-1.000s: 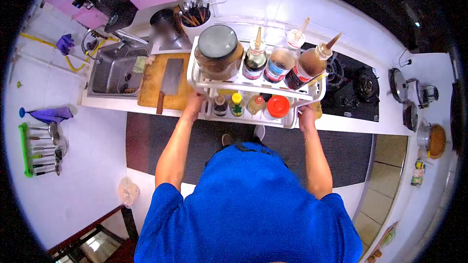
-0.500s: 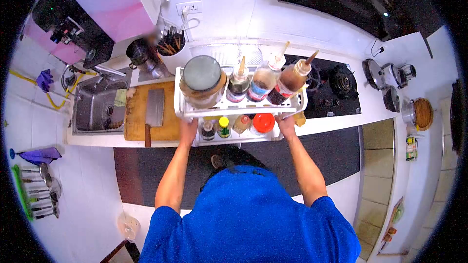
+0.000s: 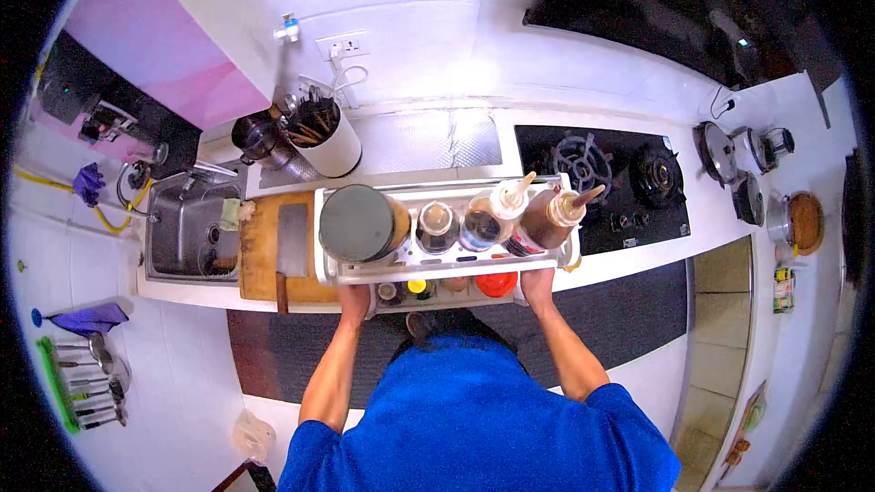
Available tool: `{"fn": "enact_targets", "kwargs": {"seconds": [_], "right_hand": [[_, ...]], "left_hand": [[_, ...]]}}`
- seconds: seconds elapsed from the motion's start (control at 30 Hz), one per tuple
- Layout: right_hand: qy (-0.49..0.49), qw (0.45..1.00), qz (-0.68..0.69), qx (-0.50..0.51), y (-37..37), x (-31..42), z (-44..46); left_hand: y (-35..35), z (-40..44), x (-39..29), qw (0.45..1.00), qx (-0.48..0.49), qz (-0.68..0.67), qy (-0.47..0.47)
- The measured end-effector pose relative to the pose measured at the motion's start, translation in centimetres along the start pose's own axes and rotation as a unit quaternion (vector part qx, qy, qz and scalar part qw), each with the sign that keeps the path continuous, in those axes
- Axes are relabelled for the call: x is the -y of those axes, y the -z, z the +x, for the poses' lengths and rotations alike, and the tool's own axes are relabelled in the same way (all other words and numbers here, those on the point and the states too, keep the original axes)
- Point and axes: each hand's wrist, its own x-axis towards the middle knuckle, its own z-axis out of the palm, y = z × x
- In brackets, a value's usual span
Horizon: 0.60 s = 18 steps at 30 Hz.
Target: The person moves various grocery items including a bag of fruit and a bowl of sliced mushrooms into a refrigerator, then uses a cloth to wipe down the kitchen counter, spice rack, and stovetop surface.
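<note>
Both ends of a white two-tier spice rack are gripped, by my left hand and my right hand. My fingers are partly hidden under its upper tier. That tier carries a large jar with a grey lid, a small dark bottle, a sauce bottle with a pale spout and one with a brown spout. Beneath, a red lid, a yellow cap and a dark-topped jar show. The rack is in front of the counter, overlapping its front edge in view.
Left of the rack, a cleaver lies on a wooden cutting board beside the sink. A utensil holder stands behind, near a foil-like sheet. The gas stove is at right; a dark mat covers the floor.
The rack sits lower in view, nearer my body, and its lower tier is more hidden. More of the counter's back strip and the stove shows behind it. Both hands keep their hold.
</note>
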Motion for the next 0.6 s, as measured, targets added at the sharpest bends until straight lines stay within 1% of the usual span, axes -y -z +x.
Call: {"fn": "enact_targets", "kwargs": {"seconds": [0.07,0.1,0.13,0.2,0.23,0.3,0.33,0.4,0.43,0.47,0.5,0.57,0.6], "right_hand": [[0.021,1.000,0.012,0.012,0.0,-0.6,-0.2],[0.009,0.999,0.011,0.038,0.3,-0.7,-0.3],[0.006,0.999,0.011,0.039,0.1,-1.1,-0.2],[0.051,0.998,0.019,-0.021,-0.8,-2.6,0.0],[0.050,0.998,0.018,-0.020,-0.9,-2.5,-0.1],[0.052,0.998,0.030,-0.017,-0.7,-2.0,-0.1],[0.051,0.998,0.030,-0.015,-0.5,-1.7,-0.2],[-0.010,0.997,0.072,0.033,-0.1,-1.2,-0.4],[-0.010,0.997,0.072,0.033,-0.2,-1.3,-0.3],[-0.010,0.997,0.062,0.043,-0.2,-1.3,-0.2],[-0.010,0.997,0.051,0.053,-0.1,-1.3,-0.1],[-0.015,0.998,0.049,0.039,-0.2,-1.1,0.1],[-0.019,0.998,0.048,0.026,-0.1,-0.7,0.1]], "left_hand": [[0.1,0.0,0.1,1.000,0.022,0.006,-0.011],[0.3,-0.1,0.0,0.999,0.024,0.024,-0.015],[0.5,-0.3,-0.2,0.999,0.026,0.042,-0.019],[0.1,-0.5,3.2,0.998,0.044,0.035,-0.015],[-0.1,-0.7,4.6,0.998,0.060,0.025,-0.012],[-0.2,-1.0,4.8,0.998,0.055,0.014,0.007],[-0.3,-1.1,5.0,0.998,0.049,0.002,0.025],[0.1,-1.3,3.6,0.998,0.049,0.015,0.034],[0.3,-1.2,2.9,0.998,0.048,0.027,0.040],[0.0,-1.1,4.0,0.998,0.049,0.027,0.040],[-0.7,-1.3,6.4,0.998,0.019,0.062,0.002],[-1.1,-1.6,7.8,0.995,-0.008,0.095,-0.035],[-1.1,-1.8,8.3,0.995,0.000,0.100,-0.026]]}}
